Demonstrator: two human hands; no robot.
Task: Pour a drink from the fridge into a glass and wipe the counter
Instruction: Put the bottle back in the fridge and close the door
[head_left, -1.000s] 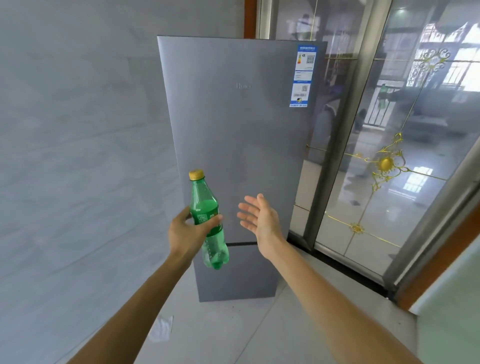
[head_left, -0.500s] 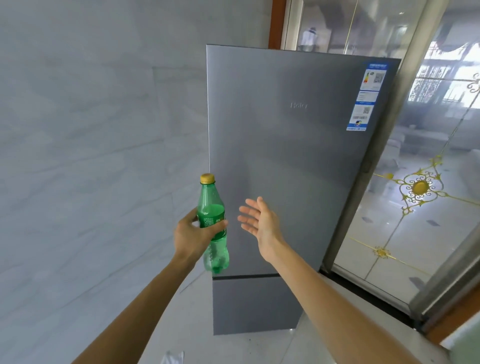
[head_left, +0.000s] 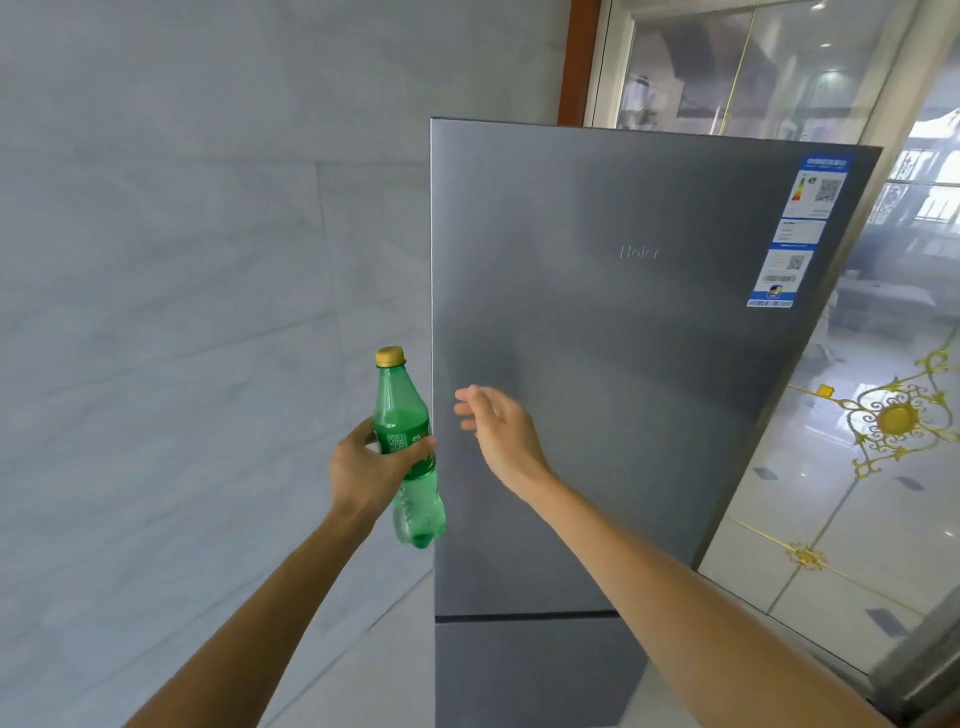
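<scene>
Left hand (head_left: 366, 470) wraps around the label of one green plastic bottle with a yellow cap (head_left: 407, 447), nearly upright, just left of the tall grey steel fridge (head_left: 623, 364), doors closed. Right hand (head_left: 501, 434) hangs open, empty, before its door.

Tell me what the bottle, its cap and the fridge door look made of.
Green bottle: translucent plastic, glossy, light passing through it. Yellow cap: opaque plastic, probably. Fridge door: brushed grey metal or metal-look finish, with soft, smeared reflections.
</scene>
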